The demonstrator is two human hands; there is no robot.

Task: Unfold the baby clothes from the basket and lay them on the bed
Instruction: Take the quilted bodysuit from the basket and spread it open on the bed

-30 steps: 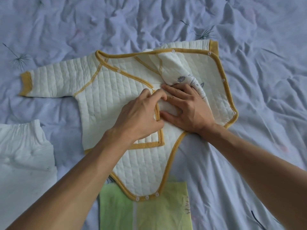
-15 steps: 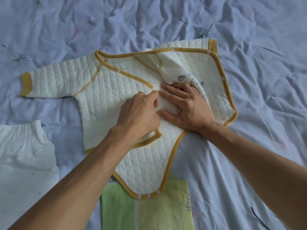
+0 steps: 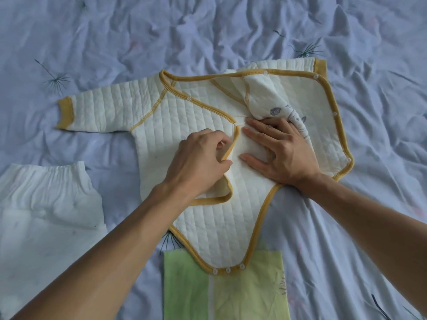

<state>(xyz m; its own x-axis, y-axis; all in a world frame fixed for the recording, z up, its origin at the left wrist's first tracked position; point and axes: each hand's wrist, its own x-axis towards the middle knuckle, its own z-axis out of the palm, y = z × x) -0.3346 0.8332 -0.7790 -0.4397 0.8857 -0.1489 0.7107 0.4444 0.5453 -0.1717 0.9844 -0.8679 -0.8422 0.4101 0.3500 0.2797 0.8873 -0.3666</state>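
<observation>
**Quilted bodysuit spread on rumpled bed**

From left: white gathered-waist pants (image 3: 46,199), cut off at the frame edge. A cream quilted bodysuit (image 3: 175,125) with mustard binding lies on the crumpled blue bedsheet (image 3: 208,31). The left hand (image 3: 198,158) pinches its front flap. The right hand (image 3: 282,153) presses flat, fingers spread.

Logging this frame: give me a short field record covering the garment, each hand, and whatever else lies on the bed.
garment: quilted bodysuit, cream with mustard trim, lying on the bed sheet, front flap partly lifted
left hand: pinches the trimmed flap edge
right hand: flat on the bodysuit, fingers spread
other items: white garment with elastic waist, to the left; green cloth, overlapped by the bodysuit's snap end
</observation>
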